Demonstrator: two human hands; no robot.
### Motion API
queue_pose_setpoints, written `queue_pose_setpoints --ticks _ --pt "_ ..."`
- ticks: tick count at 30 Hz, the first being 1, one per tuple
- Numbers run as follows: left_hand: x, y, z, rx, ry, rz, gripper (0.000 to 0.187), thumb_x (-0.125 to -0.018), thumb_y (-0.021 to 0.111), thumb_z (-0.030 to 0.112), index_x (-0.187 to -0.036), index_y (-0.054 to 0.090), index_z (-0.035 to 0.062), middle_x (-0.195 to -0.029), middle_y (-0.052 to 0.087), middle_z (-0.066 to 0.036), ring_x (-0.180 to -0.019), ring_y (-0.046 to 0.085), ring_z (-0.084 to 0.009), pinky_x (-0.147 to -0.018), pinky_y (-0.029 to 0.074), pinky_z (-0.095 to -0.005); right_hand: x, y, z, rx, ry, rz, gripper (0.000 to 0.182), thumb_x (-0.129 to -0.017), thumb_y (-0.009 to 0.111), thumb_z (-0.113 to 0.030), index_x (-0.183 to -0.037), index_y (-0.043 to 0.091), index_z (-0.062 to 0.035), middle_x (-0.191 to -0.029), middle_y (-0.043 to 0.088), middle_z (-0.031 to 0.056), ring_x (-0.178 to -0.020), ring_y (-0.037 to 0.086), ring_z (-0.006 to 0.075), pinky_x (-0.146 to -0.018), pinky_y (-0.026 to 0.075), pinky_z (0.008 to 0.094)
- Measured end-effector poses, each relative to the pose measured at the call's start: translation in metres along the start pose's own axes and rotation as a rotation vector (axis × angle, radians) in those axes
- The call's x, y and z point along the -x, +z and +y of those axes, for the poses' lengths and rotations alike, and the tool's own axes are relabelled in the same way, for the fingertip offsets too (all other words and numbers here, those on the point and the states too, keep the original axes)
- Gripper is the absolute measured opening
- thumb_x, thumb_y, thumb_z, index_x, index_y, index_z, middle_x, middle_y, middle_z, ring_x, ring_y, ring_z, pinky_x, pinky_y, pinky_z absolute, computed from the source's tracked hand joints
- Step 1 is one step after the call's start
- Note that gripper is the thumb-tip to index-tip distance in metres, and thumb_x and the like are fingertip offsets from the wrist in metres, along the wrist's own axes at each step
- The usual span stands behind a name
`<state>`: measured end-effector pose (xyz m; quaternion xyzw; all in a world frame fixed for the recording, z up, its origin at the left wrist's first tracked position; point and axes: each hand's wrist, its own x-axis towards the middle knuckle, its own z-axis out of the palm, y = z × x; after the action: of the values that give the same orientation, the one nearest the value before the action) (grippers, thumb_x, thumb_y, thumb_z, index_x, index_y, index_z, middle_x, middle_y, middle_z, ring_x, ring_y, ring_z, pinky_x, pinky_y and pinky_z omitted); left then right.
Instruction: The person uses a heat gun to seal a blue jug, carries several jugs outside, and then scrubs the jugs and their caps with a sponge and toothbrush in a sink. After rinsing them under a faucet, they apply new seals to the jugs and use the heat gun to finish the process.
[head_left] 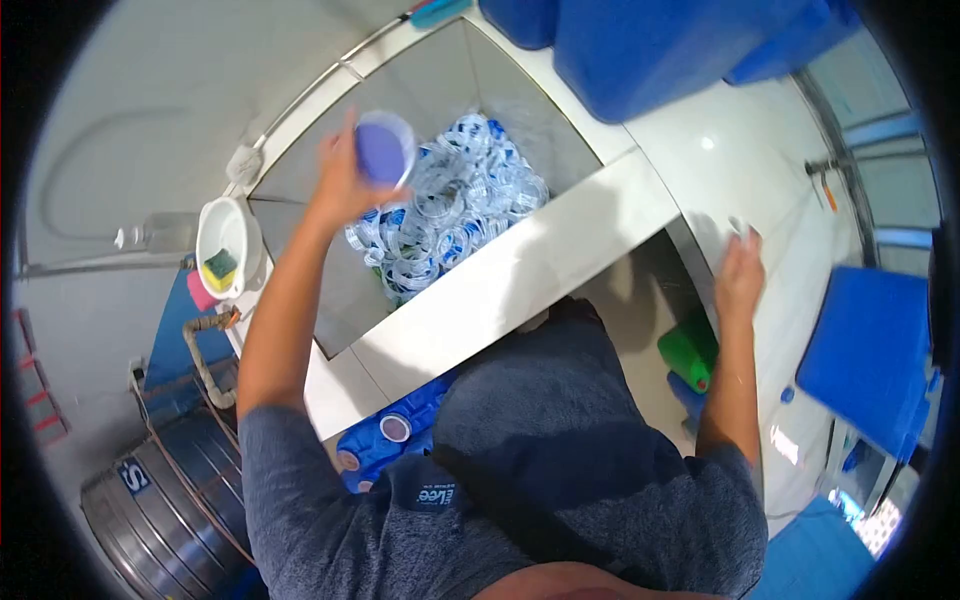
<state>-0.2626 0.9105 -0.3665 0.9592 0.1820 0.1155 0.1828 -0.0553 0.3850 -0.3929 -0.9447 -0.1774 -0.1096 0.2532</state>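
My left hand [345, 180] is closed on the side of a purple cup [382, 152] with a pale rim, slightly blurred. The cup is held above a tiled basin [300, 262], where a heap of clear and blue-white plastic rings or caps [450, 205] lies. Over the white tiled counter on the right is my right hand [740, 275], its fingers drawn together. A small whitish thing [737, 226] shows at those fingertips, too small to name.
A white tub [208, 250] with a sponge [220, 268] stands by the basin's left edge. Blue jerrycans [660, 60] line the back, and a blue container [865, 355] stands at right. Large blue bottles [395, 428] and a green container [688, 350] sit below the ledge.
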Motion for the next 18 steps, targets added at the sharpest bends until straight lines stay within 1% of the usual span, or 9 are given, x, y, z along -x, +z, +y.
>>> queue_pose_setpoints --ticks 2,4,5,7,8,11,14,17,18 --pt "-0.081 0.023 -0.026 0.239 -0.102 0.05 0.115 -0.068 0.091 0.041 -0.155 0.028 -0.0011 -0.122 0.062 -0.025 -0.108 0.061 -0.0349 -0.097 0.05 -0.0432 -0.044 0.024 -0.088 -0.229 -0.003 -0.255 0.041 -0.101 0.054 -0.027 -0.133 0.046 -0.0032 -0.103 0.069 0.0261 -0.094 0.069 0.0433 -0.08 0.054 0.0484" --pt "-0.142 0.025 -0.032 0.346 -0.271 0.096 0.083 -0.081 0.082 0.042 -0.142 0.048 -0.0028 -0.107 0.069 -0.015 -0.09 0.067 -0.0231 -0.082 0.055 -0.038 -0.072 0.043 -0.157 -0.469 -0.205 -0.416 0.032 -0.098 0.055 -0.019 -0.124 0.048 -0.0024 -0.102 0.068 0.0259 -0.093 0.069 0.0433 -0.081 0.053 0.0482" --pt "-0.155 0.011 -0.027 0.338 -0.282 0.112 0.083 -0.081 0.082 0.042 -0.142 0.048 -0.0028 -0.107 0.069 -0.015 -0.09 0.067 -0.0231 -0.082 0.055 -0.038 -0.084 0.067 -0.178 -0.535 -0.34 -0.415 0.026 -0.098 0.056 -0.018 -0.119 0.051 -0.0028 -0.101 0.066 0.0223 -0.094 0.067 0.042 -0.081 0.053 0.0475" --pt "-0.176 -0.006 -0.027 0.726 -0.719 -0.045 0.061 -0.089 0.075 0.043 -0.13 0.057 -0.0001 -0.103 0.068 -0.009 -0.086 0.066 -0.0177 -0.079 0.055 -0.0365 -0.105 0.089 -0.229 -0.621 -0.589 -0.364 0.019 -0.095 0.061 -0.018 -0.109 0.06 -0.0055 -0.1 0.063 0.0172 -0.091 0.065 0.0386 -0.08 0.052 0.0456" --pt "-0.179 -0.002 -0.04 0.908 -0.712 0.036 0.046 -0.096 0.068 0.042 -0.121 0.061 0.0041 -0.104 0.067 -0.006 -0.087 0.065 -0.0158 -0.08 0.055 -0.0328 -0.114 0.106 -0.249 -0.698 -0.633 -0.359 0.017 -0.094 0.063 -0.017 -0.107 0.062 -0.0065 -0.099 0.062 0.0157 -0.089 0.064 0.0373 -0.079 0.052 0.045" --pt "-0.162 -0.017 -0.028 1.251 -0.717 0.081 0.038 -0.097 0.067 0.038 -0.12 0.062 0.008 -0.106 0.068 -0.003 -0.092 0.064 -0.0137 -0.081 0.053 -0.0311 -0.139 0.149 -0.296 -0.699 -0.633 -0.398 0.022 -0.092 0.068 -0.018 -0.111 0.066 -0.008 -0.105 0.063 0.0139 -0.091 0.065 0.0341 -0.081 0.054 0.043" --pt "-0.129 -0.035 -0.009 1.251 -0.587 -0.042 0.034 -0.098 0.066 0.034 -0.122 0.06 0.0103 -0.108 0.068 -0.002 -0.098 0.063 -0.013 -0.085 0.051 -0.0318 -0.148 0.169 -0.325 -0.829 -0.677 -0.293 0.036 -0.087 0.075 -0.026 -0.119 0.068 -0.0094 -0.115 0.064 0.0116 -0.099 0.066 0.0343 -0.087 0.054 0.0426" --pt "-0.095 -0.042 0.013 1.112 -0.534 -0.027 0.036 -0.1 0.064 0.032 -0.127 0.054 0.0099 -0.113 0.067 -0.003 -0.104 0.064 -0.0136 -0.092 0.052 -0.0337 -0.164 0.198 -0.339 -0.837 -0.665 -0.088 0.032 -0.087 0.076 -0.026 -0.113 0.071 -0.0088 -0.118 0.064 0.0124 -0.099 0.067 0.0356 -0.087 0.054 0.0444" --pt "-0.085 -0.044 0.02 1.1 -0.525 -0.051 0.041 -0.099 0.065 0.031 -0.131 0.05 0.01 -0.116 0.065 -0.003 -0.105 0.064 -0.0143 -0.097 0.05 -0.036 -0.17 0.193 -0.342 -0.858 -0.637 -0.148 0.033 -0.086 0.077 -0.027 -0.112 0.072 -0.0083 -0.113 0.068 0.0137 -0.097 0.068 0.0352 -0.086 0.054 0.0434"
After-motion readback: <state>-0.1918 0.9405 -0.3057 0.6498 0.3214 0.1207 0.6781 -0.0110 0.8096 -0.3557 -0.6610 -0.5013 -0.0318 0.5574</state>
